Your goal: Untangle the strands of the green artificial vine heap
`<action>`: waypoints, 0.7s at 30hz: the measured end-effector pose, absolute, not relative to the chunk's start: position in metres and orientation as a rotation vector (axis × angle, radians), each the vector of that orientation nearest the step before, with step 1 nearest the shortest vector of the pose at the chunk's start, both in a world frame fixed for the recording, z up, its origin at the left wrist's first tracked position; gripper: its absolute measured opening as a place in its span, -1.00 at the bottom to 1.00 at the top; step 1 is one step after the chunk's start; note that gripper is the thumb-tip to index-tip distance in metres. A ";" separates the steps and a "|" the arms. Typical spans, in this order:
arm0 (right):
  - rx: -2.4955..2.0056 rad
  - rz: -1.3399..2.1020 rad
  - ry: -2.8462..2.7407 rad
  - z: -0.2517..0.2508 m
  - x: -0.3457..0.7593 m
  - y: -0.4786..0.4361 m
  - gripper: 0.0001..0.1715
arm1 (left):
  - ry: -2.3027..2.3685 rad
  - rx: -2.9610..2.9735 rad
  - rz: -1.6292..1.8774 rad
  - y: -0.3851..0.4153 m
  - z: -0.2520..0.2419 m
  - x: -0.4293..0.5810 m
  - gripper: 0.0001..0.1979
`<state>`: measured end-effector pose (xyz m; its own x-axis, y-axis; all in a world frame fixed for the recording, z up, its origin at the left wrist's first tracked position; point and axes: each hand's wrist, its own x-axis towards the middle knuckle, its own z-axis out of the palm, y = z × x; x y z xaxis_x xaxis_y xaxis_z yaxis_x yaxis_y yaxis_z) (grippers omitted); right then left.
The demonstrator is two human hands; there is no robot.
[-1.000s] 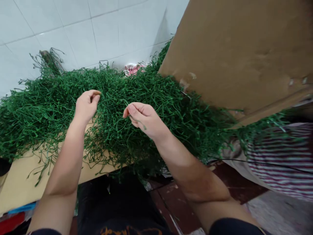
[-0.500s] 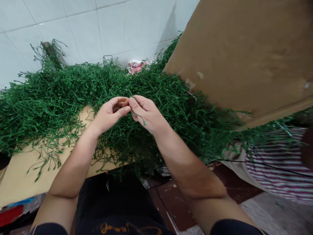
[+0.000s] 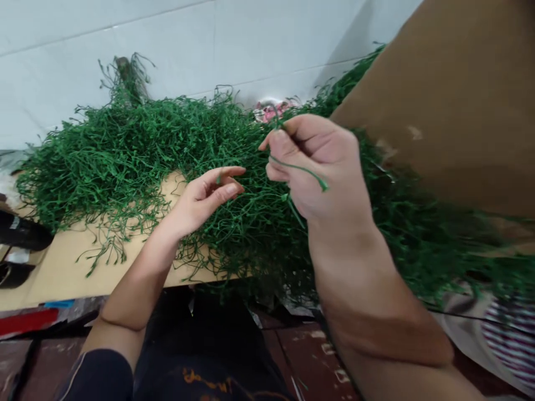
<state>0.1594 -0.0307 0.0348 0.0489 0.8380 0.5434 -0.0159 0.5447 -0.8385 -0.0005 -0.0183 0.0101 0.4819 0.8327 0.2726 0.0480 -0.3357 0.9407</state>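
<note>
brown cardboard sheet, white tiled wall

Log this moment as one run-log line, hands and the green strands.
right hand: raised, pinching green strand | left hand: fingers open, on green strand pile | pile on cardboard sheet

Between the fingers of my right hand I am pinching a thin green plastic stem, and it is looking smooth and slightly glossy. Just beyond my left hand the tangled heap of green plastic stems is showing the same sheen. Under it a flat tan cardboard sheet is lying matt. Behind both hands the white tiled wall is gleaming smooth.
</note>
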 end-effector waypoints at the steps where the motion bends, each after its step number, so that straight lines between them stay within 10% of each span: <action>1: -0.703 0.821 -1.338 0.038 0.151 -0.032 -0.78 | 0.757 1.729 0.996 -0.026 0.009 -0.003 -0.55; 21: -0.785 0.993 -2.208 0.001 0.060 -0.019 -0.84 | 1.359 1.945 0.410 -0.187 0.003 -0.245 -0.79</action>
